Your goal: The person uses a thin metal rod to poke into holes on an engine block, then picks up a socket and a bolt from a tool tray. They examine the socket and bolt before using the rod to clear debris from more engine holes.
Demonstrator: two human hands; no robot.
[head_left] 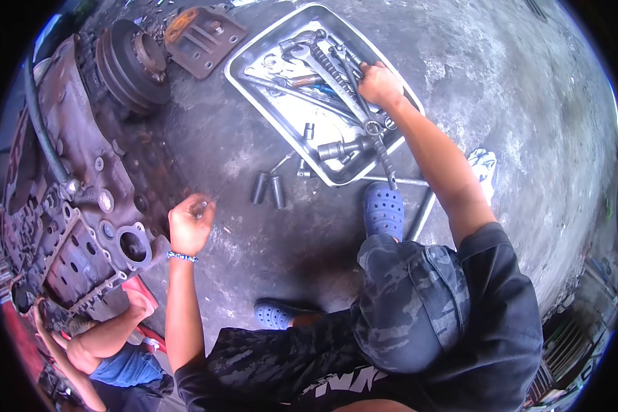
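My right hand point(381, 86) is over the right side of a metal tray point(237, 65), its fingers curled down among the tools. What they grip is hidden, but a steel socket tool point(343, 58) lies right beside them. A large combination wrench point(333, 82) slants across the tray, next to a ribbed bar point(384, 161) that sticks out past the rim. A big socket with an extension point(340, 147) rests in the near corner. My left hand point(191, 223) is raised above the floor, fingers curled around something small that I cannot make out.
An engine block point(82, 233) stands at the left, with a grooved pulley point(130, 65) and a rusty bracket point(202, 41) behind. Two dark sockets point(269, 191) lie on the floor near the tray. A long pipe point(421, 216) lies beside my shoe point(384, 209). Another person's leg point(106, 343) shows lower left.
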